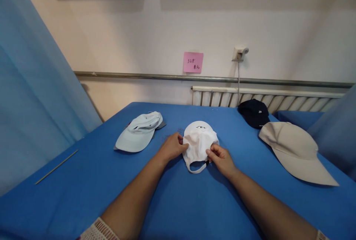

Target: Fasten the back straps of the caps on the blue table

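Two hands, equally near: left hand point(172, 147) and right hand point(224, 160) each pinched a side of the white baseball cap point(198, 145), fingers nearly closed. Cap sat between them on blue cloth point(178, 203), long axis pointing forward, strap point(197, 171) nearest the person.

White fabric cap point(198, 144) mid-table on blue cloth-covered table point(191, 210); pale-blue fabric cap point(136, 140) left, thin straight stick point(56, 167) farther left; beige fabric cap point(294, 143) right, navy fabric cap point(253, 113) behind it; ribbed radiator point(267, 92) behind table.
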Demonstrator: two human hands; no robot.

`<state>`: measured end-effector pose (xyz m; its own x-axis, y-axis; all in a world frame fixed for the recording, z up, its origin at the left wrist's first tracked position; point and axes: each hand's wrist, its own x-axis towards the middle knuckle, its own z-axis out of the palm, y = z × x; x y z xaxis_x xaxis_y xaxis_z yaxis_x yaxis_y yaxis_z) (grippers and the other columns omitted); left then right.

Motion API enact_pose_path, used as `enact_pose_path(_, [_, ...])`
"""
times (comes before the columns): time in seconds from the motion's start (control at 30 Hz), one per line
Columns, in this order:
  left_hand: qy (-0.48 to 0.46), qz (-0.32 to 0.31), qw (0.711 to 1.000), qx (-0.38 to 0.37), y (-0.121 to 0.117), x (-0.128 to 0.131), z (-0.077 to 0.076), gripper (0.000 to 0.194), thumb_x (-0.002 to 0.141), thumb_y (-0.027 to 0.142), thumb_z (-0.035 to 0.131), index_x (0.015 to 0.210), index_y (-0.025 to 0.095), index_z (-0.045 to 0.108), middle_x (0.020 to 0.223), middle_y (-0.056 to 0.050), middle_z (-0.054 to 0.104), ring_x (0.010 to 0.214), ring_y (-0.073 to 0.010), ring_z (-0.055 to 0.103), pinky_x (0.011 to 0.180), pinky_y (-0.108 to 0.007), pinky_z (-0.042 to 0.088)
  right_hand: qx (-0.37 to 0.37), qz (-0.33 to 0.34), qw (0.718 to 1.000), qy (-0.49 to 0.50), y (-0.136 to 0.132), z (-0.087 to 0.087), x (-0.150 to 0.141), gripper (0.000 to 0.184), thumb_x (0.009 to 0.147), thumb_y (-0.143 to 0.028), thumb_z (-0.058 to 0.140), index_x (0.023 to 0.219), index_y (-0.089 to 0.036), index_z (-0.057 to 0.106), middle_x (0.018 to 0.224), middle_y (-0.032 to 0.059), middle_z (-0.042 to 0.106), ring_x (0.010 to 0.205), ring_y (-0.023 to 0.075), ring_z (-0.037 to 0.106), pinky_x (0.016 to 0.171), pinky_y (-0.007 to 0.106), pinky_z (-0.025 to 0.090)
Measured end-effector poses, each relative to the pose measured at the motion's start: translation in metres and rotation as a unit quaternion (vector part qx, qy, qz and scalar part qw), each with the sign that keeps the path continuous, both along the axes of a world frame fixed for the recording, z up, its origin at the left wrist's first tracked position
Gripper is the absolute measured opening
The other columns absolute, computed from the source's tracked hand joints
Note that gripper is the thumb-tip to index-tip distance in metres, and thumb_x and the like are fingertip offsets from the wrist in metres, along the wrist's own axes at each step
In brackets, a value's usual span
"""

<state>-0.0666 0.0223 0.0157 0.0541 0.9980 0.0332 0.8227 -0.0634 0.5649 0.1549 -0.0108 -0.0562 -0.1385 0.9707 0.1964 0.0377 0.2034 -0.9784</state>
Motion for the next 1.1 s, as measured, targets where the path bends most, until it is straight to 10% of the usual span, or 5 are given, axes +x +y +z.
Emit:
enact_pose_path(0.23, [-0.034,-0.024,0.999,-0.010,0.000,0.011,-0.011,0.026,0.068,0.016,0.059,0.095,0.016,0.058,0.082,-0.004,0.070,0.071,-0.0171,0.063,0.060,-0.025,0.041,0.008,0.005,1.000,0.004,0.002,-0.003,0.000,0.031,0.083,-0.044,0.061,0.067,-0.020,0.050,0.057,-0.0033,0.051,0.054,0.0117,0.045,0.054,0.025,0.037])
enact_pose_path(0.5, [0.029,0.004,1.000,-0.007,0.000,0.010,-0.008,0.020,0.072,0.037,0.063,0.082,0.019,0.063,0.085,-0.005,0.071,0.072,-0.0197,0.062,0.059,-0.027,0.039,0.003,0.007,1.000,-0.005,0.001,-0.002,0.001,0.030,0.083,-0.045,0.060,0.068,-0.020,0.051,0.058,-0.0033,0.051,0.055,0.0119,0.046,0.056,0.025,0.037])
enact_pose_path(1.1, [0.167,-0.095,0.981,-0.020,-0.008,0.024,-0.012,0.019,0.073,0.022,0.059,0.086,0.020,0.071,0.096,-0.011,0.072,0.090,-0.0272,0.065,0.076,-0.033,0.045,0.001,0.002,1.000,-0.017,-0.001,0.002,0.001,0.038,0.080,-0.054,0.060,0.065,-0.021,0.050,0.056,-0.0024,0.051,0.054,0.0128,0.046,0.054,0.025,0.038])
